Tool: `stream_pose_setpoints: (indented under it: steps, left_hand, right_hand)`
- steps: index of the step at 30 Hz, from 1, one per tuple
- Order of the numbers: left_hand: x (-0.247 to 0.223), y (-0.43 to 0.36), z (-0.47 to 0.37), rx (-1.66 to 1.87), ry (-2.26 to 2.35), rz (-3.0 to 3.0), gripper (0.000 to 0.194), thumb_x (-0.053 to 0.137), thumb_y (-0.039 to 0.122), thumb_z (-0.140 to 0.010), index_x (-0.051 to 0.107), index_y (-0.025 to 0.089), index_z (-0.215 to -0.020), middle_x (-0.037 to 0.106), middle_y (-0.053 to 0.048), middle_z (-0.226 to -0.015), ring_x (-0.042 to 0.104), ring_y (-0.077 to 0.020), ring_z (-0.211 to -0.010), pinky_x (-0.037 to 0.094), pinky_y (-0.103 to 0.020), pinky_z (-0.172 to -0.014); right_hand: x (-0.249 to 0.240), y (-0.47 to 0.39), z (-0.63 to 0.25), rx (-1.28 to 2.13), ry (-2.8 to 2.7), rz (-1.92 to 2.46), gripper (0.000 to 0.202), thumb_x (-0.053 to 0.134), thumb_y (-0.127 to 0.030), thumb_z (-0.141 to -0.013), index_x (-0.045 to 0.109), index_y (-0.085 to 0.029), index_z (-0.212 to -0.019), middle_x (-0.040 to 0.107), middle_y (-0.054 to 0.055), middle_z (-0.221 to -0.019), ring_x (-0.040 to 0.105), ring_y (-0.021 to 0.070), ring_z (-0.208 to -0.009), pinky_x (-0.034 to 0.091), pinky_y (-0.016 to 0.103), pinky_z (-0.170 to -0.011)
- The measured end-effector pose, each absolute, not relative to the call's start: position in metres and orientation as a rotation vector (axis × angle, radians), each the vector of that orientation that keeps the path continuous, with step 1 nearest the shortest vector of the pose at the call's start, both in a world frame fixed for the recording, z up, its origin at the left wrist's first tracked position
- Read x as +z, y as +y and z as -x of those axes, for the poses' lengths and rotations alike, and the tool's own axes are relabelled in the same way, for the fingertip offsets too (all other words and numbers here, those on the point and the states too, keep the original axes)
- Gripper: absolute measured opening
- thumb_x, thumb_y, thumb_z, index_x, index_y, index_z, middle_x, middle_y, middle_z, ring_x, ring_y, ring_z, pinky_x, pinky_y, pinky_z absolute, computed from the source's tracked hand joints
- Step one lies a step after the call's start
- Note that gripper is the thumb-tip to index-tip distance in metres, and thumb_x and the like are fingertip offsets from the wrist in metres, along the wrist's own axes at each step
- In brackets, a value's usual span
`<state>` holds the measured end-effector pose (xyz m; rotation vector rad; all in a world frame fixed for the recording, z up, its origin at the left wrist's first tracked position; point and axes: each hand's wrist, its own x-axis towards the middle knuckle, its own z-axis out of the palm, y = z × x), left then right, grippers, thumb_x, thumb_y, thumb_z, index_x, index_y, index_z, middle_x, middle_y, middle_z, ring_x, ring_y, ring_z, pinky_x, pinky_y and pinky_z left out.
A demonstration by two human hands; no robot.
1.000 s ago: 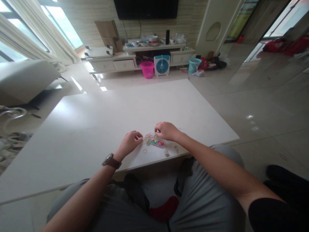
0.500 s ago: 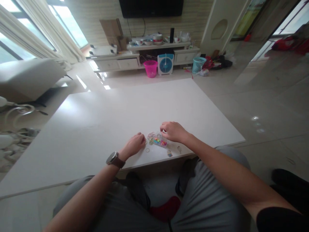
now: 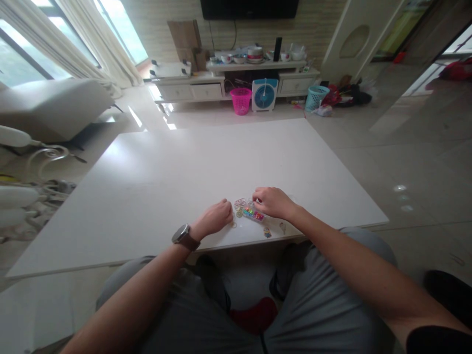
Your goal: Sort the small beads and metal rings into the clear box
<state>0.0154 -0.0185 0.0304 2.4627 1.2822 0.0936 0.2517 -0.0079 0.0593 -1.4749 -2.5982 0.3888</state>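
Note:
On the white table (image 3: 177,172), near its front edge, lies a small clear case (image 3: 260,219) with bright multicoloured pieces in it. Thin rings (image 3: 239,202) are gathered at its far left side, and a single ring (image 3: 233,225) lies closer to me. My left hand (image 3: 220,214) rests left of the rings with its fingers curled closed; what they hold, if anything, is hidden. Over the case's right end, my right hand (image 3: 271,200) has thumb and fingers pinched together, and anything between them is too small to name. Two small flat charms (image 3: 267,232) lie in front of the case.
My knees are under the table's front edge. Beyond the table are a pink basket (image 3: 241,102), a blue box fan (image 3: 264,95) and a light blue basket (image 3: 316,98) before a white cabinet (image 3: 208,90). A white lamp-like fixture (image 3: 47,156) stands at the left.
The whole view has shifted, so the scene sits slightly further right. Both hands stay around the case; the left now covers more of the ring beside it.

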Motion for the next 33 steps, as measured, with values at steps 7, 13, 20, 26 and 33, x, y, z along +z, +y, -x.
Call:
stream_pose_setpoints:
  steps: [7, 13, 20, 26, 33]
  left_hand:
    - [0.039, -0.018, -0.024, 0.62, 1.052, -2.018, 0.014, 0.047, 0.028, -0.092, 0.053, 0.018, -0.085, 0.055, 0.002, -0.073, 0.047, -0.0124, -0.066, 0.038, -0.025, -0.061]
    - [0.038, -0.02, -0.029, 0.743, 1.038, -1.974, 0.01, 0.055, 0.028, -0.089, 0.055, 0.018, -0.088, 0.058, 0.001, -0.076, 0.05, -0.011, -0.067, 0.041, -0.023, -0.062]
    - [0.042, -0.021, -0.029, 0.726, 1.165, -2.004, 0.015, 0.051, 0.033, -0.094, 0.058, 0.019, -0.097, 0.064, -0.001, -0.081, 0.059, -0.013, -0.072, 0.047, -0.025, -0.064]
    - [0.04, -0.017, -0.025, 0.712, 1.257, -2.13, 0.012, 0.051, 0.024, -0.091, 0.057, 0.02, -0.101, 0.065, -0.001, -0.083, 0.058, -0.0124, -0.068, 0.046, -0.025, -0.064]
    - [0.038, -0.017, -0.023, 0.69, 1.221, -2.202, 0.016, 0.05, 0.021, -0.09, 0.058, 0.02, -0.103, 0.065, -0.001, -0.087, 0.057, -0.0119, -0.067, 0.046, -0.025, -0.064]
  right_hand:
    - [0.056, -0.013, -0.237, 0.74, -2.386, 1.167, 0.023, 0.05, -0.017, -0.092, 0.072, -0.014, -0.093, 0.067, 0.006, -0.092, 0.058, 0.0136, -0.082, 0.039, 0.024, -0.076]
    - [0.054, -0.021, -0.228, 0.856, -2.262, 1.118, 0.023, 0.058, -0.028, -0.091, 0.068, -0.014, -0.077, 0.062, 0.001, -0.072, 0.051, 0.0105, -0.066, 0.035, 0.023, -0.065]
    - [0.051, -0.009, -0.237, 0.595, -2.328, 1.343, 0.017, 0.055, -0.02, -0.088, 0.068, -0.015, -0.078, 0.067, 0.004, -0.08, 0.055, 0.0132, -0.073, 0.035, 0.024, -0.066]
    - [0.048, 0.0, -0.25, 0.424, -2.516, 1.504, 0.022, 0.052, -0.027, -0.091, 0.07, -0.018, -0.081, 0.069, 0.006, -0.09, 0.059, 0.0157, -0.077, 0.035, 0.026, -0.067]
    - [0.046, -0.003, -0.246, 0.381, -2.62, 1.562, 0.017, 0.055, -0.027, -0.088, 0.07, -0.02, -0.092, 0.071, 0.006, -0.097, 0.063, 0.0185, -0.085, 0.037, 0.027, -0.07]
